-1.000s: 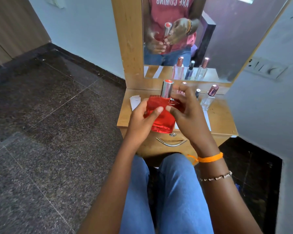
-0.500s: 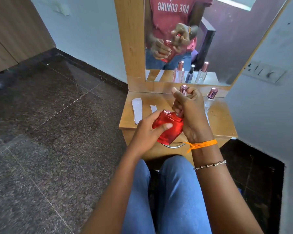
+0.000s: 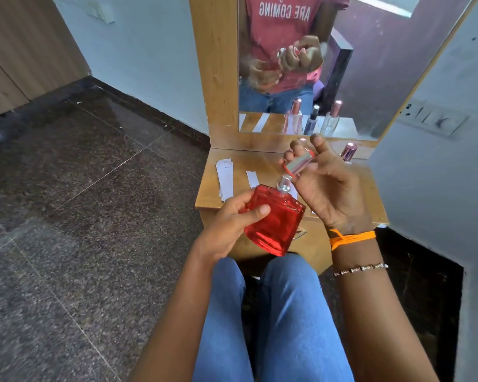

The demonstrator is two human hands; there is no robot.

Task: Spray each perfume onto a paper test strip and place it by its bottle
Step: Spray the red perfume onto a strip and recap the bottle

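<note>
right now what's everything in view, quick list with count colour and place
red perfume bottle: 1, red glass, silver sprayer bare, tilted in the left hand above the lap
cap: 1, silver with red trim, off the bottle, in the right hand's fingers
pink-capped bottles: 2 seen, clear, back of the shelf, mostly hidden by the right hand
paper strips: a small stack plus one single, white, left part of the shelf
wooden shelf: 1, light brown, under the mirror
mirror: 1, wood-framed, on the wall
left hand: grip shut on the bottle
right hand: grip shut on the cap
</note>
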